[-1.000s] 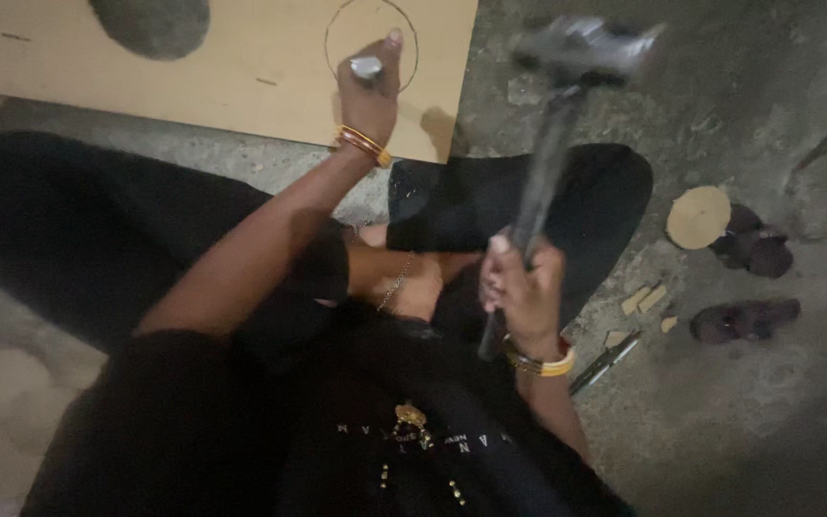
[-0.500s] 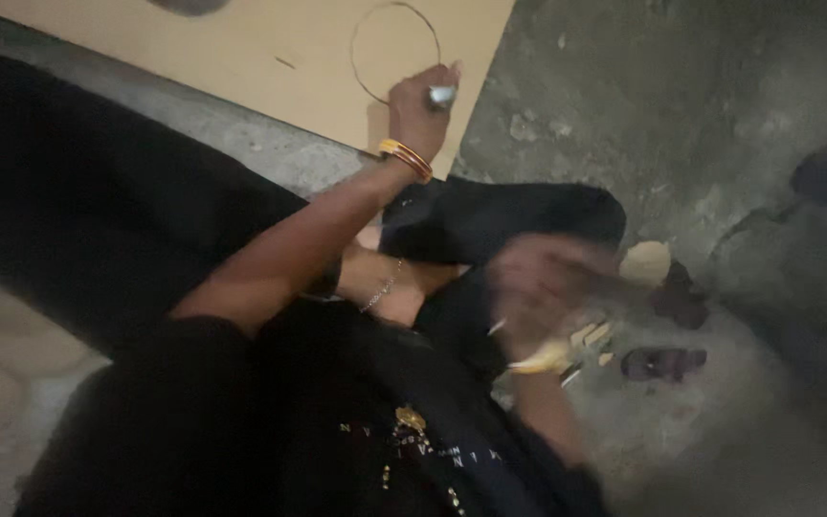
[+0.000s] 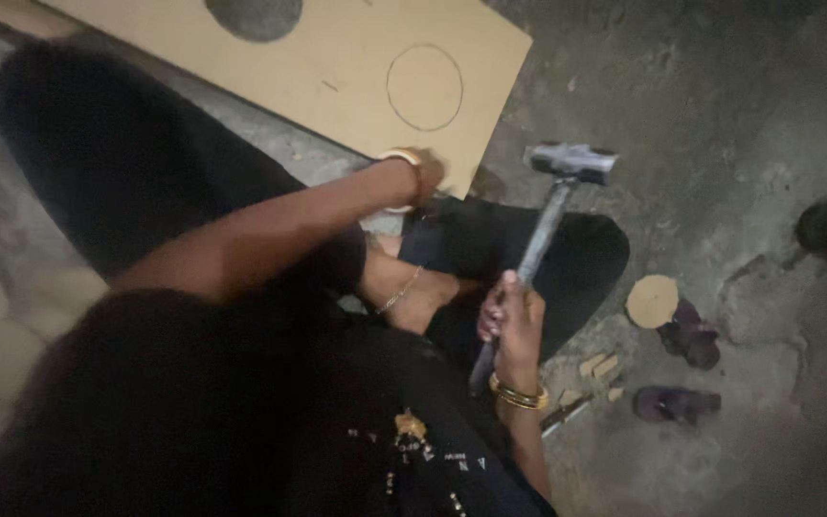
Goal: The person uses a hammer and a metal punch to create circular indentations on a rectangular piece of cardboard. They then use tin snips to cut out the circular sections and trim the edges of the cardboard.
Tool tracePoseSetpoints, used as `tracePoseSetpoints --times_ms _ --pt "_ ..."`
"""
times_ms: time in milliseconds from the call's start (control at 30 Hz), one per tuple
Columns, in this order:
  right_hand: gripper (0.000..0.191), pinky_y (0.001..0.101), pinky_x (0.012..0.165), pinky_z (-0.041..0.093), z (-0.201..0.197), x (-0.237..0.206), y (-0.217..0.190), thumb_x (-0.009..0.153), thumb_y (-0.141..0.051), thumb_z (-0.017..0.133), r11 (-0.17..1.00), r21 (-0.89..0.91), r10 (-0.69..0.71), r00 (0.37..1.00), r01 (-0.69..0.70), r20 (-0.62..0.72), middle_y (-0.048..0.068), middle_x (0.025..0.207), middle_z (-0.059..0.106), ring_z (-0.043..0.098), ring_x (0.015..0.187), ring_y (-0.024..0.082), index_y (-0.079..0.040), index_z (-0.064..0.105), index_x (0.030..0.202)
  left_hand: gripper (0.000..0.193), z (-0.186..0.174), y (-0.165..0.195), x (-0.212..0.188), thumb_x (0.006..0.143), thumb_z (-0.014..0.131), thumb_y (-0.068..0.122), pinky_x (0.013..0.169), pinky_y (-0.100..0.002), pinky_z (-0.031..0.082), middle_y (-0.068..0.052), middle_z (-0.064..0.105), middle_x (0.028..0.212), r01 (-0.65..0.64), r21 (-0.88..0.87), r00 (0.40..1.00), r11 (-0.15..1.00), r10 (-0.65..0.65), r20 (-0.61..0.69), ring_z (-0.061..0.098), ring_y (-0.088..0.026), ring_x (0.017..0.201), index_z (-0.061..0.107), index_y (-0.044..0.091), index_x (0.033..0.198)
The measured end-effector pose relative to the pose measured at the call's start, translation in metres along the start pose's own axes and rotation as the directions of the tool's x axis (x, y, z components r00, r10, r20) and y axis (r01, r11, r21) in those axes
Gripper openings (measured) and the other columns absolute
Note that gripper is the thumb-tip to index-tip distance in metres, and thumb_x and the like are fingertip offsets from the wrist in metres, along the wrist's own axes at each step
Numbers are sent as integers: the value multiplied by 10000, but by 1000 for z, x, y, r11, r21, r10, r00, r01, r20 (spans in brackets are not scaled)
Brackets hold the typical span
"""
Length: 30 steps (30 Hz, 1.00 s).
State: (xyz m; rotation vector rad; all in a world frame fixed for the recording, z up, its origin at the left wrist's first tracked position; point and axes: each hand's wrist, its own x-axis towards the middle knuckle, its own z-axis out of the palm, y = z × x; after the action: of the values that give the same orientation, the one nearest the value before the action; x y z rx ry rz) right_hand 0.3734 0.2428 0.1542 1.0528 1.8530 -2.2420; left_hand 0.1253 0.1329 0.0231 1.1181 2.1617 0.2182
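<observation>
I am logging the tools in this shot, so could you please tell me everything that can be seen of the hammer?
The hammer has a blocky grey metal head, scuffed and dull, on a long, slim, dark handle. It is held tilted, head up and away from the person, above the black-clothed knee. Only the right hand touches it, fingers wrapped around the lower part of the handle, whose end sticks out below the fist. The head hangs over the grey floor beside the corner of the board.

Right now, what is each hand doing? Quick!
Left hand: at the near edge of the board; open or closed cannot be told.
Right hand: closed on the hammer handle.
</observation>
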Motion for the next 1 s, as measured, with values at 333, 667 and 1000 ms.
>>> tracePoseSetpoints --times_ms 333,667,1000 --pt "370 222 378 346 33 19 -37 1080 -362 532 988 9 -153 976 153 158 -41 582 437 397 434 40 -86 509 835 1218 -38 -195 -93 457 974 473 1050 -554 431 -170 518 1494 515 468 852 718 -366 -375 533 -348 1344 440 68 1473" --pt "361 236 401 380 78 111 -57 1092 -332 561 956 -174 -235 972 234 15 -38 592 474 455 449 63 -83 526 833 1083 -72 -158 -118 659 937 399 1091 -463 419 -219 556 1366 297 187 928 936 -237 -287 556 -375 1268 377 2 1497" --pt "75 199 453 339 -64 177 -83 1011 -151 658 997 71 29 1000 -29 -1 -66 696 515 432 534 31 -80 633 1004 998 -69 -173 -92 651 908 460 1084 -466 461 -226 599 1340 198 184 911 963 -111 -396 594 -392 1210 485 -20 1417"
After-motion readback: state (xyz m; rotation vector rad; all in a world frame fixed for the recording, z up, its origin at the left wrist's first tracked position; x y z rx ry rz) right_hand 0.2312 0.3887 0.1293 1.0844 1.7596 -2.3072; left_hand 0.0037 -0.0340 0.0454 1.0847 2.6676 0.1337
